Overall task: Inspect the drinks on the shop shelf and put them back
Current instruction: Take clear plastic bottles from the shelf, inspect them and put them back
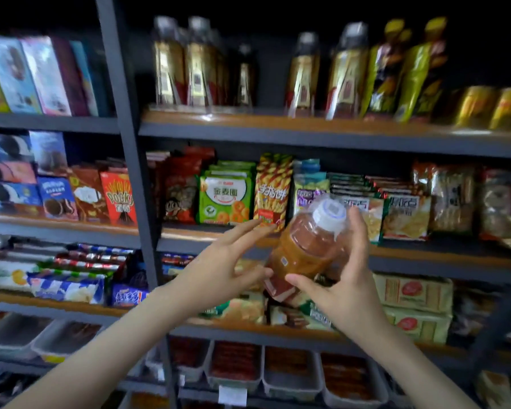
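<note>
The tilted bottle [304, 255] is held before the snack shelves [425, 256], wrapped by the right hand [347, 293] and merely touched by the straight-fingered left hand [222, 268]. It could be dropped if that one-handed grip slips.

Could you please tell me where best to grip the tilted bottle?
Wrap the bottle round its wide body from the right, as the right hand does: the body is broad, while the end by the cap narrows and tilts toward the camera.
</note>
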The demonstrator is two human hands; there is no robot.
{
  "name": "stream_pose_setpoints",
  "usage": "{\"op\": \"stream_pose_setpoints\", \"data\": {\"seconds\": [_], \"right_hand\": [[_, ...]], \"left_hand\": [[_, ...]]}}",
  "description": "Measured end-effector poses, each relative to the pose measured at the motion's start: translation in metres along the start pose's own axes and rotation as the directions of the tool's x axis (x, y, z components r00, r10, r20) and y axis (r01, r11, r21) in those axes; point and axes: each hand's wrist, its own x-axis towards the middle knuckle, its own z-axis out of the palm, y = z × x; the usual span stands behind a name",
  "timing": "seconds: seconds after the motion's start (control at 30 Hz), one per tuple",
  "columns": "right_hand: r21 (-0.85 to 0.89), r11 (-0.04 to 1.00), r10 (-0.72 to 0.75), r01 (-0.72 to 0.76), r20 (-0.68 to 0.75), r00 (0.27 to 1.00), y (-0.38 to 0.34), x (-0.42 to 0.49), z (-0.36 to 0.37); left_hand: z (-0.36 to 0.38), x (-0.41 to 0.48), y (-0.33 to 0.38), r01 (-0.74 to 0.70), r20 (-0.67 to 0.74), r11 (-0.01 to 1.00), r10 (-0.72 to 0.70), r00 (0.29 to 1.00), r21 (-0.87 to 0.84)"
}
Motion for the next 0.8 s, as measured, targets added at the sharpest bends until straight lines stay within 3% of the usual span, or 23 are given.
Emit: {"op": "stream_pose_setpoints", "data": {"seconds": [0.17, 0.33, 0.43, 0.5, 0.63, 0.8], "right_hand": [[-0.062, 0.982, -0.188, 0.179, -0.235, 0.954, 0.0, 0.068, -0.013], [-0.244, 0.847, -0.532, 0.472, -0.414, 0.739, -0.001, 0.157, -0.019], [-0.288, 0.841, -0.539, 0.457, -0.512, 0.669, 0.004, 0.204, -0.012], [-0.286, 0.88, -0.474, 0.379, -0.539, 0.696, 0.007, 0.233, -0.004], [-0.338, 0.928, -0.304, 0.157, -0.444, 0.843, 0.017, 0.278, 0.009], [-0.474, 0.874, -0.074, -0.103, -0.34, 0.938, 0.034, 0.314, 0.021]], "left_hand": [[-0.052, 0.049, -0.01, -0.054, -0.246, 0.975, 0.108, 0.963, 0.214], [-0.095, 0.102, -0.03, -0.05, -0.451, 0.929, 0.225, 0.864, 0.368], [-0.119, 0.133, -0.052, -0.06, -0.49, 0.881, 0.316, 0.812, 0.469], [-0.133, 0.153, -0.072, -0.061, -0.511, 0.858, 0.359, 0.781, 0.51], [-0.156, 0.184, -0.107, -0.042, -0.539, 0.845, 0.378, 0.753, 0.534], [-0.17, 0.213, -0.129, -0.023, -0.501, 0.819, 0.372, 0.781, 0.573]]}}
